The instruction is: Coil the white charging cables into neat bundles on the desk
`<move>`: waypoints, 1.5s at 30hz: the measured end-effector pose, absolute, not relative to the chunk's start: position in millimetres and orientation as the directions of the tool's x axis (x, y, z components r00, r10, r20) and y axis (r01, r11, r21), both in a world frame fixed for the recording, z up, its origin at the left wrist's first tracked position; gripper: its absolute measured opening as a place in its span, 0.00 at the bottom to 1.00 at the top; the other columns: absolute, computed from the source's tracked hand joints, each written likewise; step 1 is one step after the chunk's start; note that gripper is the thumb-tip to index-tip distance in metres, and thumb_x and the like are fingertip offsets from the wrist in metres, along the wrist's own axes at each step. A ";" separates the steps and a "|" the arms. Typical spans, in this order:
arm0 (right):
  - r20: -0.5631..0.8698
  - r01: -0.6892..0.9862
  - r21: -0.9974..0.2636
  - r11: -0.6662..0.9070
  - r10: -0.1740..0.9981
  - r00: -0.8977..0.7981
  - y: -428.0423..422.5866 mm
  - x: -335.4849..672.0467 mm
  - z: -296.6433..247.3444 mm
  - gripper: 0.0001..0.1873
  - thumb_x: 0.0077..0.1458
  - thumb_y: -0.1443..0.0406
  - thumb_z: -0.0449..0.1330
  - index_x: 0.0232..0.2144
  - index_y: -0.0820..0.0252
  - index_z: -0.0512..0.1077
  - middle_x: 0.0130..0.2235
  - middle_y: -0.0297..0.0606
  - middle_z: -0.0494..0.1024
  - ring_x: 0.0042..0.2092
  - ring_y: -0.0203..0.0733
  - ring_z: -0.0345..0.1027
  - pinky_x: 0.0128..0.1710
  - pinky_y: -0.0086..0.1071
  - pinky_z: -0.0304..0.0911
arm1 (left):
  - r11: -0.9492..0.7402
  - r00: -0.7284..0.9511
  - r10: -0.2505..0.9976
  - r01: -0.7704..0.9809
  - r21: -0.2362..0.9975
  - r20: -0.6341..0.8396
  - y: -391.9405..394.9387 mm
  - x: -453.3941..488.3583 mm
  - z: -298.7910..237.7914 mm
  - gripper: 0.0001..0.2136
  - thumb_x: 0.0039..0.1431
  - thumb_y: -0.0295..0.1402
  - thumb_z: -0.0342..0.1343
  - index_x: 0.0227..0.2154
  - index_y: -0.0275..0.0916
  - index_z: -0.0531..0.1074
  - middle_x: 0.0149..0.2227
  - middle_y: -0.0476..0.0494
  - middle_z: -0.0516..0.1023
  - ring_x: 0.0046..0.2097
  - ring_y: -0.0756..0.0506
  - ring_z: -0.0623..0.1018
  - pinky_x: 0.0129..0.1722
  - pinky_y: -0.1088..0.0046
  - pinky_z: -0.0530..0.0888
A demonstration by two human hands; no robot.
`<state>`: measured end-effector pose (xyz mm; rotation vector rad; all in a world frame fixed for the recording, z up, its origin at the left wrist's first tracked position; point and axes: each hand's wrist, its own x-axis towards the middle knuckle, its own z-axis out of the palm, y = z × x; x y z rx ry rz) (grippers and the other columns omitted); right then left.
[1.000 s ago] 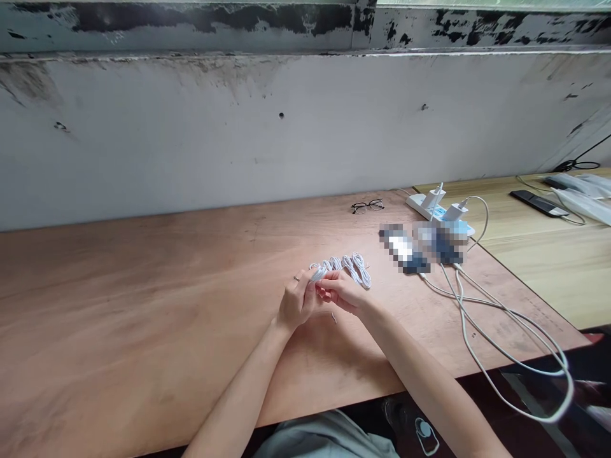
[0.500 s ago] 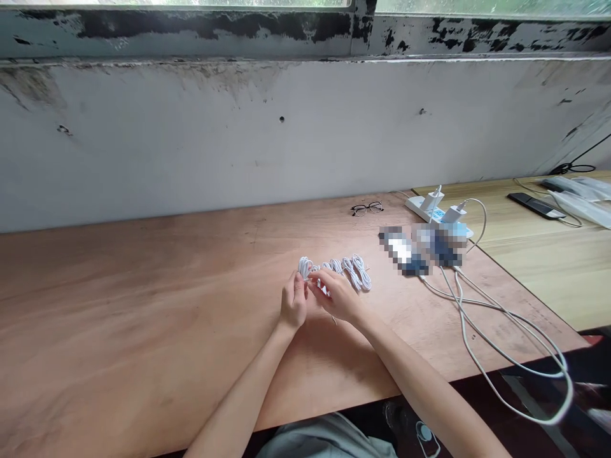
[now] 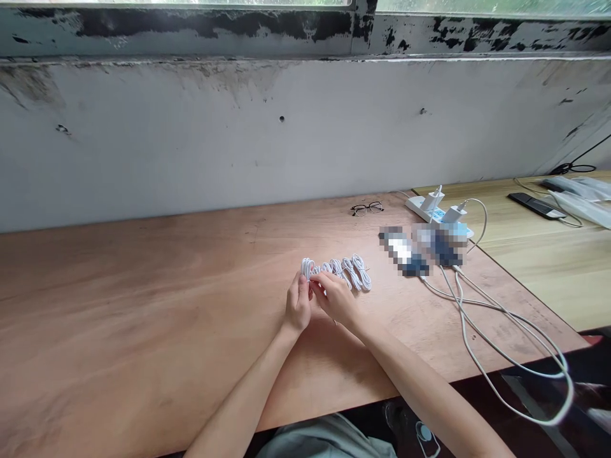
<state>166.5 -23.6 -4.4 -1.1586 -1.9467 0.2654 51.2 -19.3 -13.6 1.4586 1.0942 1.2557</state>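
Note:
A coiled white cable (image 3: 306,266) stands up out of my left hand (image 3: 298,303), whose fingers are closed around its lower part. My right hand (image 3: 335,295) meets it there, thumb and fingertips pinched at the middle of the coil; they seem to hold a part of the same cable, though the exact spot is partly hidden. Just beyond my right hand, several bundled white cables (image 3: 357,272) lie in a row on the wooden table (image 3: 143,318). A thin end hangs below my right palm.
Black-framed glasses (image 3: 367,208) lie toward the wall. To the right are a white power strip (image 3: 416,203) with plugged-in chargers, two blurred-out devices (image 3: 405,252), and long white cables (image 3: 515,375) looping past the table edge. A dark flat object (image 3: 535,206) lies on the lighter table.
Both hands have shifted slightly to the right with the coil. My right fingertips have closed in nearer to the coil's middle. The row of bundles has stayed put.

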 end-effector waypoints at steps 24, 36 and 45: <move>-0.198 -0.406 -0.784 -0.469 0.809 -0.553 -15.1 181.6 6.6 0.11 0.39 0.64 0.64 0.20 0.61 0.64 0.17 0.26 0.58 0.19 0.27 0.44 0.15 0.24 0.40 | -0.757 0.479 0.653 0.423 0.498 0.586 -7.5 22.2 -4.2 0.14 0.64 0.34 0.39 0.46 0.41 0.66 0.37 0.42 0.68 0.38 0.47 0.69 0.39 0.69 0.69; 0.142 -0.031 -0.990 0.139 0.939 -0.313 -26.0 173.4 19.7 0.12 0.55 0.58 0.53 0.25 0.60 0.63 0.22 0.30 0.63 0.22 0.31 0.56 0.22 0.27 0.53 | -0.511 0.240 0.859 0.359 0.781 0.452 -14.8 36.5 -2.0 0.17 0.65 0.39 0.34 0.32 0.39 0.67 0.30 0.45 0.68 0.33 0.47 0.70 0.36 0.69 0.68; 0.543 0.624 -0.434 0.650 0.741 -0.394 -24.0 177.6 8.9 0.11 0.61 0.69 0.45 0.27 0.59 0.63 0.28 0.37 0.68 0.29 0.37 0.59 0.28 0.29 0.53 | -0.371 0.181 0.923 0.184 0.910 0.340 -14.4 42.9 -3.4 0.19 0.64 0.44 0.37 0.31 0.37 0.67 0.30 0.45 0.69 0.32 0.48 0.69 0.35 0.70 0.68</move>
